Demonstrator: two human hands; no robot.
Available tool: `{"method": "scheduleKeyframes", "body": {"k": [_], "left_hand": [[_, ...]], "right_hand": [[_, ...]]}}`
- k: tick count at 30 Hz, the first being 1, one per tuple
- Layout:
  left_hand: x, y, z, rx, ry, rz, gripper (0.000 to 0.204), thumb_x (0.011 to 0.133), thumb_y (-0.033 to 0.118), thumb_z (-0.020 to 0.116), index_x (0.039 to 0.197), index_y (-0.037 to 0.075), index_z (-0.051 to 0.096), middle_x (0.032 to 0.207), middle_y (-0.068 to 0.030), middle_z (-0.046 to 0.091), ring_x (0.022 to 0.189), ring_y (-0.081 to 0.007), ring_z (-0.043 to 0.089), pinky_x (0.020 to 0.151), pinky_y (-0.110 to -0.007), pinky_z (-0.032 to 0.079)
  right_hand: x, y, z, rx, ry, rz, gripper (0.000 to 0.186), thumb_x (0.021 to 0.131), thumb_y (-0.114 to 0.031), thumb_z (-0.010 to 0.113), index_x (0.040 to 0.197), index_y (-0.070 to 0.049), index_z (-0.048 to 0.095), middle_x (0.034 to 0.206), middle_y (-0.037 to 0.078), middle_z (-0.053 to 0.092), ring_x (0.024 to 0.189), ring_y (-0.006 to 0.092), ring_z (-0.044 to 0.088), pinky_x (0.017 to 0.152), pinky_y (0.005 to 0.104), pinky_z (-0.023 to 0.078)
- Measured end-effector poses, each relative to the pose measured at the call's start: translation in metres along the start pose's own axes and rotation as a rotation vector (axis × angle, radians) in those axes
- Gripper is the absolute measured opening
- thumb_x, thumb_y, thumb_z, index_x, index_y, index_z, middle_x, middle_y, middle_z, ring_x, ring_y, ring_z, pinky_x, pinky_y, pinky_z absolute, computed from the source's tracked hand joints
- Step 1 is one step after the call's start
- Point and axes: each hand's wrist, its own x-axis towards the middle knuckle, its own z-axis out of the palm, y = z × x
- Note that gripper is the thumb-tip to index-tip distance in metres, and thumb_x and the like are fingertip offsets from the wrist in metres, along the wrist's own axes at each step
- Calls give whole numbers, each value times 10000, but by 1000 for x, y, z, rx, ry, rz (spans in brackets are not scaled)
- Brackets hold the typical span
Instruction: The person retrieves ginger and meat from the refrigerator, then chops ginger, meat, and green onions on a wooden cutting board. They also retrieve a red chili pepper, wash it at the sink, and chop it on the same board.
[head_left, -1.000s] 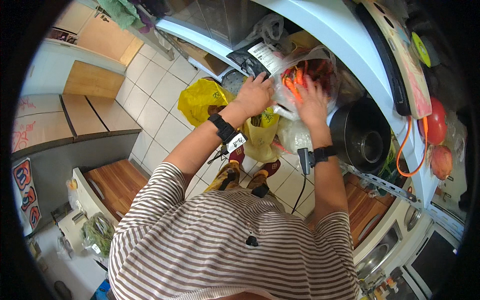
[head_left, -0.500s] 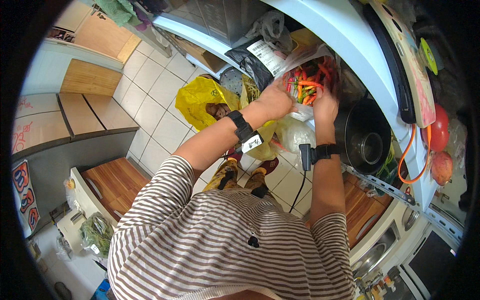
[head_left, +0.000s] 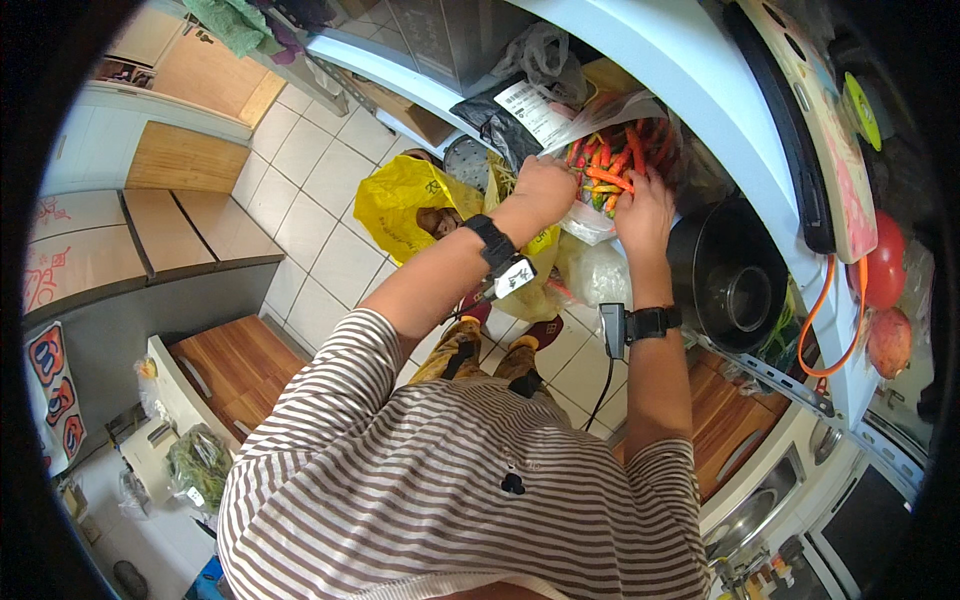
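A clear plastic bag of red, orange and green chillies (head_left: 618, 160) lies open on a cluttered shelf. My left hand (head_left: 540, 195) has its fingers closed at the bag's left edge, gripping the plastic. My right hand (head_left: 644, 215) is at the front right of the chillies, fingers curled by an orange one; what they hold is unclear. Just left of the bag sits a black package with a white label (head_left: 528, 110). Below my left hand are a yellow bag with brown contents (head_left: 390, 200) and a paler yellow bag, partly hidden by my arm.
A black pot (head_left: 725, 275) stands right of my right hand, beside the shelf's pale blue frame (head_left: 690, 70). A perforated metal container (head_left: 463, 160) is behind the yellow bags. Tiled floor (head_left: 315, 240) lies left; wooden-topped surfaces (head_left: 230, 370) flank me. A red round object (head_left: 880, 255) is far right.
My left hand has moved right onto the bag's edge. My right hand has shifted slightly right and its fingers have curled. More chillies show in the bag's opening.
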Motion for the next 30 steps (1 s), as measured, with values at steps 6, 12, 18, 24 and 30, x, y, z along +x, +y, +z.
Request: {"method": "scheduleKeyframes", "body": {"k": [6,12,18,24,30], "left_hand": [[19,23,15,-69,120,-243,217,792,217,593,964,134,695,1018,-62,640,1011,-227,579,835,-382,406],[24,17,21,-237,258,-281,206,768,220,620,942,143,699,973,-69,621,996,-256,575,825,-409,405],[17,22,24,-291,350,-239,193,780,212,600,928,124,688,945,-96,605,978,-282,569,811,-424,393],[22,26,22,-352,317,-290,208,794,244,619,910,76,661,938,-135,603,917,-331,586,807,-437,429],[12,10,17,-555,234,-331,248,776,236,638,928,40,632,910,-183,663,845,-358,640,764,-452,510]], "right_hand": [[-8,10,9,182,207,-39,335,782,-67,558,1105,4,608,1214,205,559,1083,393,521,949,447,407],[-11,3,9,220,263,-17,338,784,-75,570,1112,2,599,1201,207,563,1086,389,521,951,456,402],[-4,-15,-2,-35,203,-147,320,811,-126,591,1125,-68,622,1197,162,580,1066,353,533,928,441,405],[29,-35,17,-140,-131,-25,325,804,-256,608,1072,-74,637,1179,111,603,1069,325,543,892,509,397],[31,-20,18,-160,-13,-43,388,767,-231,618,1136,-115,644,1286,111,556,1180,338,495,1004,498,351]]}}
